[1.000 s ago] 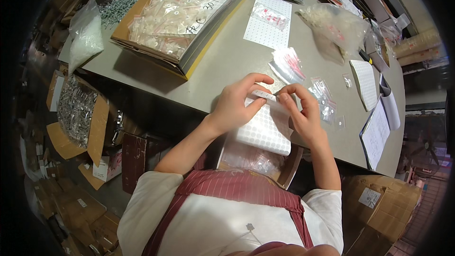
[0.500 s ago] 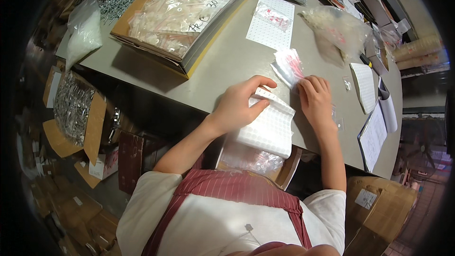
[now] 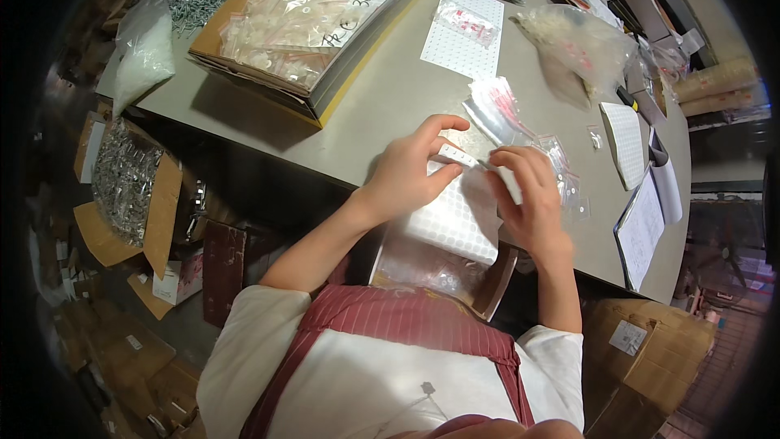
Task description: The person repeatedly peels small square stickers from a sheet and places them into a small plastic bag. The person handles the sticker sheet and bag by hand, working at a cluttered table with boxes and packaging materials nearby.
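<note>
My left hand (image 3: 404,172) grips a white sheet of round stickers (image 3: 459,223) between thumb and fingers, its top edge folded over into a strip. The sheet slopes down past the table's near edge, over an open drawer (image 3: 504,280). Closed at the right end of the folded strip, my right hand (image 3: 532,195) has its curled fingers against the sheet's corner; what is between the fingertips is hidden. Just beyond the hands lies a fanned stack of small clear bags (image 3: 497,106) with pink-red edges. More small bags (image 3: 561,167) with little parts lie beside my right hand.
A large carton of filled bags (image 3: 284,41) stands at the far left, near a bag of white pieces (image 3: 145,65). Another dotted sheet (image 3: 463,32) lies farther back. A big clear bag (image 3: 581,49), a folded sheet (image 3: 623,142) and a clipboard (image 3: 642,232) are on the right.
My right hand has left the stack of small bags and moved left to the sheet's upper right corner. Small bags beside it now show. My left hand keeps holding the sheet.
</note>
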`<state>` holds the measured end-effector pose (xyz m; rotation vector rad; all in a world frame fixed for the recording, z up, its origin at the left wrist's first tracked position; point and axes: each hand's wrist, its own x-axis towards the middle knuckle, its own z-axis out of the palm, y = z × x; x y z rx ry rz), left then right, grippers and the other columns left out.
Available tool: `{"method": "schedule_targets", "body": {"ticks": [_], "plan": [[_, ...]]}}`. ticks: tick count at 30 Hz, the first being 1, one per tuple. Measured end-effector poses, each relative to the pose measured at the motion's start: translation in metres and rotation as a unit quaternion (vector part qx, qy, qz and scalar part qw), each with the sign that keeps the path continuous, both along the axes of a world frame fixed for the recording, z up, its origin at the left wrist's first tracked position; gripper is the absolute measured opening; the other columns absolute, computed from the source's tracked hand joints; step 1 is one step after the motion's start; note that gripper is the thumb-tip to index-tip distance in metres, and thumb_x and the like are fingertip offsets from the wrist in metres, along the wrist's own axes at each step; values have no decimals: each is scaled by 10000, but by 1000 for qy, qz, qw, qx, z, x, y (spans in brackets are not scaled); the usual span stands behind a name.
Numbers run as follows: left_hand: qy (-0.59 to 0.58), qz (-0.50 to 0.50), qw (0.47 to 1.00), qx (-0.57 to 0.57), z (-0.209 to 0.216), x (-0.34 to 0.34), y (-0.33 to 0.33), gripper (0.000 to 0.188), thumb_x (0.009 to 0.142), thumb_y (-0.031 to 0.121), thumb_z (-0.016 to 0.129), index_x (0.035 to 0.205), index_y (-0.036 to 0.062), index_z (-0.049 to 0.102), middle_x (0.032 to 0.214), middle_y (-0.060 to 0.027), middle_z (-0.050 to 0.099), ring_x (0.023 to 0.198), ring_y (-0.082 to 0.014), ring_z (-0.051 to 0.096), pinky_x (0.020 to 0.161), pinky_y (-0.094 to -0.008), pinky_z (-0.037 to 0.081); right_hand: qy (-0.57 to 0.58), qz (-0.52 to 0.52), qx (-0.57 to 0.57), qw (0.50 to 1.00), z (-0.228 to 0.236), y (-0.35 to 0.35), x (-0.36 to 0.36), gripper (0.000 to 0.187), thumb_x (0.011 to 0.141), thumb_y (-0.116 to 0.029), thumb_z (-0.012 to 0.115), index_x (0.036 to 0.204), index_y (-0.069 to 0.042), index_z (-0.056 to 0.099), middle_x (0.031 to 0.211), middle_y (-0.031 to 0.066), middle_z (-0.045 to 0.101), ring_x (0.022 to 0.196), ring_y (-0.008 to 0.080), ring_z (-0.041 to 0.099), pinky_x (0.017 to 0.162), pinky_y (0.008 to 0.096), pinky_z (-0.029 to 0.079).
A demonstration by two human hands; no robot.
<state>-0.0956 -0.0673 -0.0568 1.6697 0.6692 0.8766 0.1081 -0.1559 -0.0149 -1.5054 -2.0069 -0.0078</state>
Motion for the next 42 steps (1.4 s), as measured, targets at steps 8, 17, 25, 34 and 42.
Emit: {"method": "schedule_targets", "body": {"ticks": [8,17,25,34,42], "plan": [[49,-13,999,-7,0,-3,3,519,878,37,734,1374,108,602,810,-55,737,683,-86,570,655,-263,456,-9,34,18,999,-16,14,-13,230,840,19,796,1042,-24,693,999,97,715,924,298,665,833,410,529],[66,-34,997,20,1,-5,3,503,890,49,738,1372,103,605,798,-101,729,714,-135,632,715,-293,504,115,3,-89,989,-16,9,-9,86,966,-51,717,1017,13,692,952,107,723,884,242,662,812,335,512],[15,-43,998,33,-2,-1,2,466,896,69,737,1346,75,620,977,-131,758,852,-203,732,807,-324,544,110,-136,-26,984,-20,12,38,93,960,-68,700,1035,-15,683,990,123,712,930,295,681,849,392,520],[55,-33,996,63,0,0,3,419,899,138,739,1302,65,650,1192,-114,736,933,-289,724,838,-363,554,-56,-95,-49,993,-34,17,67,140,887,-10,719,1024,-36,711,1070,93,723,1048,316,671,971,425,495],[49,-17,998,43,-5,2,1,496,882,111,752,1359,91,616,1008,-100,738,758,-222,667,741,-336,531,-75,-78,-14,994,1,5,50,201,869,0,739,1069,-24,730,1113,104,737,1096,328,668,1031,446,481]]}}
